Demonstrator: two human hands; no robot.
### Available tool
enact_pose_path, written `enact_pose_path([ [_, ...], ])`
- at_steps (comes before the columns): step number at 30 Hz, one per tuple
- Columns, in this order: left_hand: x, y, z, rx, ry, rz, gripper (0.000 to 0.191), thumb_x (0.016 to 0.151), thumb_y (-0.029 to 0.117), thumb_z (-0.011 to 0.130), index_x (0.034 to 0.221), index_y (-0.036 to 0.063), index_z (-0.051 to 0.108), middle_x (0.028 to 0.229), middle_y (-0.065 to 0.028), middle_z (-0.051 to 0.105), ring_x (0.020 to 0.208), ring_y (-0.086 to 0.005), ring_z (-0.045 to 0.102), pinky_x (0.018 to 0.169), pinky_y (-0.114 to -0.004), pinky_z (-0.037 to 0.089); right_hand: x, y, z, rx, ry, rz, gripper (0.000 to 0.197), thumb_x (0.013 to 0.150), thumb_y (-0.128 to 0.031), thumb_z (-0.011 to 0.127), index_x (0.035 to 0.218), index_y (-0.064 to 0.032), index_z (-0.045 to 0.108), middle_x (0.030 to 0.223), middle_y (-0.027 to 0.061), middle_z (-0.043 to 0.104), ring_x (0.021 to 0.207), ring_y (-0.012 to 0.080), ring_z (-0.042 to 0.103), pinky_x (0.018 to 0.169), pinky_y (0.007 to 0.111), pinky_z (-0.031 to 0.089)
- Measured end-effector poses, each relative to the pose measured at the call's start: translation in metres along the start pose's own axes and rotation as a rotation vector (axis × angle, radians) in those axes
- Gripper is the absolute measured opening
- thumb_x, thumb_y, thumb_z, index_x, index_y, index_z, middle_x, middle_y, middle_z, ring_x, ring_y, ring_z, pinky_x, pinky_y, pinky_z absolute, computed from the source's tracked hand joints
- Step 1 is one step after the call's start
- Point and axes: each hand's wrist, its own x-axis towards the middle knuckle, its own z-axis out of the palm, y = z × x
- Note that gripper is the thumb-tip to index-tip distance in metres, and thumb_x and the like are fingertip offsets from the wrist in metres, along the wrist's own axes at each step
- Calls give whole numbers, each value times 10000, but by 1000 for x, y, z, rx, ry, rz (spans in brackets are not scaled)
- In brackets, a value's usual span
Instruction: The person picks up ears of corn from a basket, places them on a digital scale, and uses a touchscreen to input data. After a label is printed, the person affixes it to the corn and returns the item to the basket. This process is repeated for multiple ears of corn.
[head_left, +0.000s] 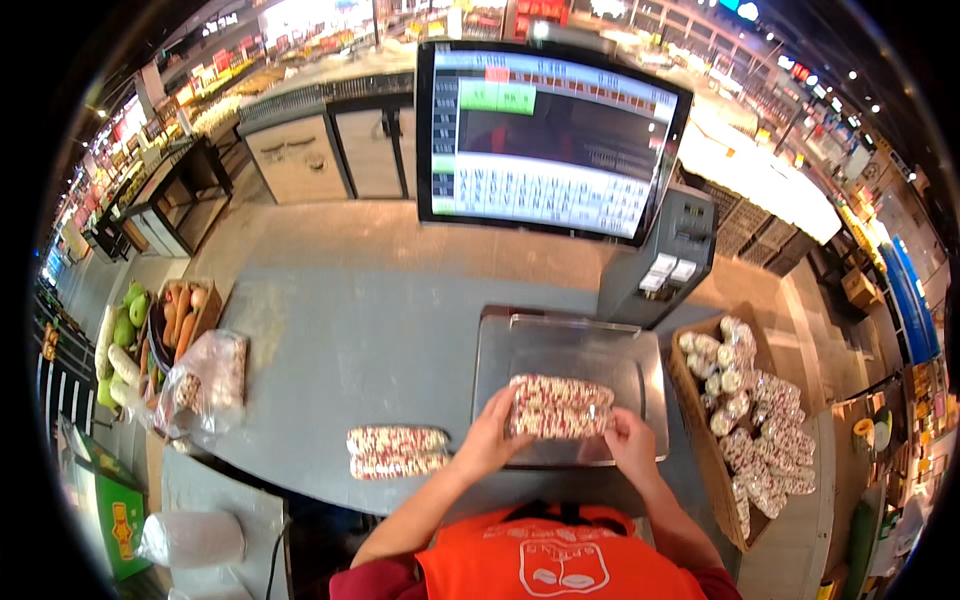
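Both my hands hold a wrapped pack of two speckled corn cobs (562, 407) over the steel weighing plate (637, 352) of a scale. My left hand (491, 435) grips the pack's left end, fingers along its edge. At the right end, my right hand (628, 442) pinches the clear wrap. A second pair of speckled corn cobs (397, 452) lies on the grey table (337, 337), left of my left forearm. Whether the pack touches the plate, I cannot tell.
A touchscreen monitor (547, 142) and printer unit (664, 255) stand behind the plate. On the right is a cardboard box (701, 457) of wrapped corn (772, 435). A plastic bag (206, 382) and a carton of carrots (180, 315) are at left, with a plastic bag roll (193, 538) below.
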Motion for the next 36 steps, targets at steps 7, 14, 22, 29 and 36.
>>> enact_pose_path([
  [7,6,-16,-12,-63,59,-1,659,742,153,709,1296,9,380,1272,-215,444,1125,-366,486,934,-368,424,22,-16,-7,-146,-99,43,348,750,-87,645,1089,-41,580,875,125,660,713,224,654,675,315,513],
  [14,-30,-72,-48,124,380,-60,236,795,126,634,1000,22,579,907,-156,592,864,-334,566,768,-384,463,109,-150,-3,-251,-15,-376,426,784,-116,609,1195,-72,506,994,136,618,801,237,635,687,359,502],
  [22,-64,-111,-47,492,224,-34,84,782,163,615,801,81,626,768,-91,598,715,-301,568,650,-404,462,175,-252,73,-617,-171,-521,699,804,-133,508,1429,-126,196,953,156,622,774,339,611,697,421,480],
  [29,-61,-108,-46,477,166,-82,105,793,191,602,819,95,634,780,-81,597,749,-294,570,663,-408,457,210,-277,104,-712,-39,-667,704,784,-69,501,1426,-104,217,773,156,625,659,341,612,584,459,482],
  [36,-63,-113,-45,506,162,-91,124,793,223,597,815,106,633,781,-66,597,759,-277,577,661,-407,450,220,-294,106,-684,-44,-596,735,796,-90,499,1442,-111,148,822,172,630,685,348,625,600,471,485],
])
